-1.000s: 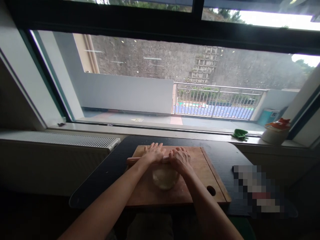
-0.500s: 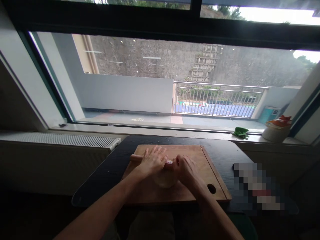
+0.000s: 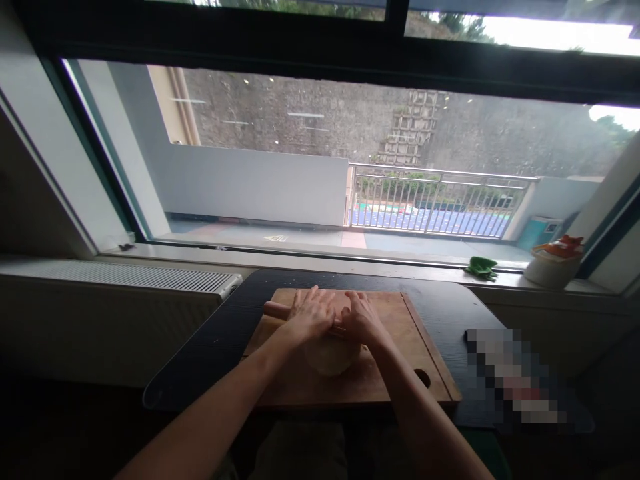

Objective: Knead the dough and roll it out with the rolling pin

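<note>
A wooden rolling pin (image 3: 276,309) lies across a round, flat piece of pale dough (image 3: 333,358) on a wooden cutting board (image 3: 413,340). My left hand (image 3: 313,313) rests flat on top of the pin, its fingers stretched away from me. Beside it my right hand (image 3: 361,317) lies over the pin's right part, fingers extended and open. Only the left end and a short stretch between the hands show of the pin. The far part of the dough is hidden under the pin and hands.
The board sits on a dark table (image 3: 210,340) by a large window. A blurred-out object (image 3: 515,377) lies at the right. On the sill are a green item (image 3: 481,268) and a pale pot (image 3: 553,267) with something orange on it. A radiator (image 3: 150,280) stands at left.
My right hand has gone from curled round the pin to fingers stretched forward over it. The pin has shifted slightly away from me at its left end. My left hand stays flat.
</note>
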Tool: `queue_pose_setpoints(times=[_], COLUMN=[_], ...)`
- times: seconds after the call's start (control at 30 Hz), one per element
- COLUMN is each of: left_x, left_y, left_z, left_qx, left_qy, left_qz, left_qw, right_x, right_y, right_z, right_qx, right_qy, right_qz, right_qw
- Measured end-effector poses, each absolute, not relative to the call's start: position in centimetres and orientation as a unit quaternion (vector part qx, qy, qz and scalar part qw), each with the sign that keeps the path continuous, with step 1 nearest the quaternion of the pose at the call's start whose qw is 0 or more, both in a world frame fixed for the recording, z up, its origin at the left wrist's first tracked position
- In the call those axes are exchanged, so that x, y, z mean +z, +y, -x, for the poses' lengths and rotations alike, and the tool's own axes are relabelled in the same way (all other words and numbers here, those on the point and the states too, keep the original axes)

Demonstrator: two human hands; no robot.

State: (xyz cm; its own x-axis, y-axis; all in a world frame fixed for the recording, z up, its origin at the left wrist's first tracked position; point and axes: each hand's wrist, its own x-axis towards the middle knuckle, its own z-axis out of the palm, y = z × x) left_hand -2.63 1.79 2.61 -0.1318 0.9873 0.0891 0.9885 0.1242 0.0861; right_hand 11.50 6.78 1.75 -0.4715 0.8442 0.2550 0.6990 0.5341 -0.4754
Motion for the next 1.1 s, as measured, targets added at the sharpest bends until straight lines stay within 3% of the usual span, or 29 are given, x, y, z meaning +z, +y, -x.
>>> queue_pose_setpoints(times=[0.17,0.37,0.53,0.73,0.97,1.1], left_x=[2.7,3.0,2.4,2.2,2.8,2.8], left_y=[1.2,5.5,4.8,1.6,6.5,7.9], left_z=[2.4,2.8,2.8,2.4,2.9,3.1], left_qx=[-0.051,-0.032,-0.041,-0.054,-0.023,-0.027], left_qy=[-0.755,-0.77,-0.761,-0.756,-0.769,-0.778], left_qz=[0.654,0.633,0.646,0.652,0.636,0.622], left_qw=[-0.003,-0.067,-0.025,0.028,-0.068,-0.08], right_x=[1.5,2.2,2.0,1.7,2.7,2.9], right_y=[6.1,9.4,8.3,5.2,8.8,10.0], right_z=[-11.6,-11.2,-11.3,-11.7,-11.3,-11.1], right_qx=[0.138,0.187,0.179,0.158,0.147,0.163], right_qy=[-0.824,-0.781,-0.803,-0.816,-0.786,-0.787], right_qz=[0.448,0.521,0.506,0.469,0.509,0.532], right_qw=[0.318,0.289,0.259,0.299,0.319,0.267])
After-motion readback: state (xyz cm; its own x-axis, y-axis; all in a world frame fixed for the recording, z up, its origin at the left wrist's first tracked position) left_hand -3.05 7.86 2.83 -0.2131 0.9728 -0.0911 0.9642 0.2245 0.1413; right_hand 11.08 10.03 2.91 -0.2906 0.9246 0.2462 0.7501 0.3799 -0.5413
